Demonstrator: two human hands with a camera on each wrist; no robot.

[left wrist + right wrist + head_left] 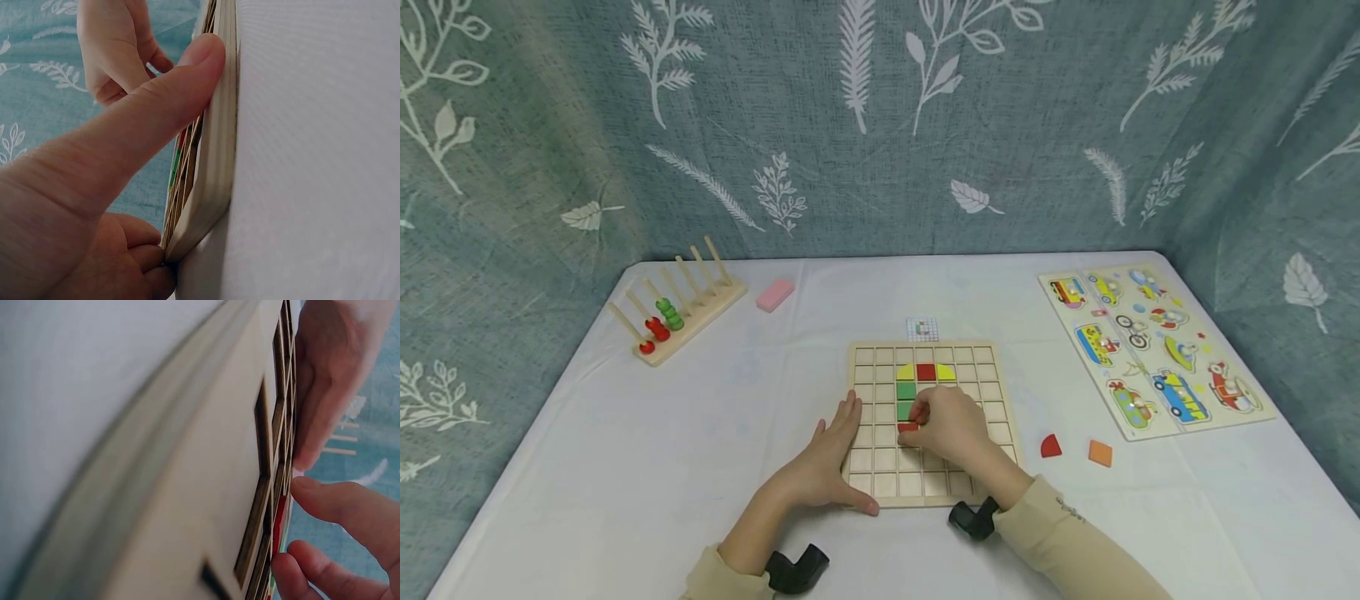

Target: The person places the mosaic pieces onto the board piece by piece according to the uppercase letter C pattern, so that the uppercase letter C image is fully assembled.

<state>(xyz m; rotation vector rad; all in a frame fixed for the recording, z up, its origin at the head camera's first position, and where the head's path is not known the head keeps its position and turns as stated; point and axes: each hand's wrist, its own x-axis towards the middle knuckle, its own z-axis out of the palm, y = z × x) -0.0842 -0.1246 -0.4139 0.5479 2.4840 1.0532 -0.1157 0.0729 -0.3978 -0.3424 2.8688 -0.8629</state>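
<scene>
Red block (908, 427), a small flat piece, sits in a cell of the wooden grid board (992, 408), just below two green blocks (906, 398); its long axis runs left to right across the board. The right hand (951, 427) pinches it with curled fingertips (337, 506). The left hand (833, 454) lies flat with straight fingers along the board's left edge, thumb (156, 109) pressed on the near rim.

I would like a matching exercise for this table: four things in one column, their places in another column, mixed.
Things:
1. pink rectangular block
2. orange square wooden piece
3. wooden peg rack with red and green beads
4. vehicle picture puzzle board

Places:
A. far left of table
B. right side of table
C. just right of the peg rack
D. beside a red quarter-circle piece

Pairs: 1-C, 2-D, 3-A, 4-B
</scene>
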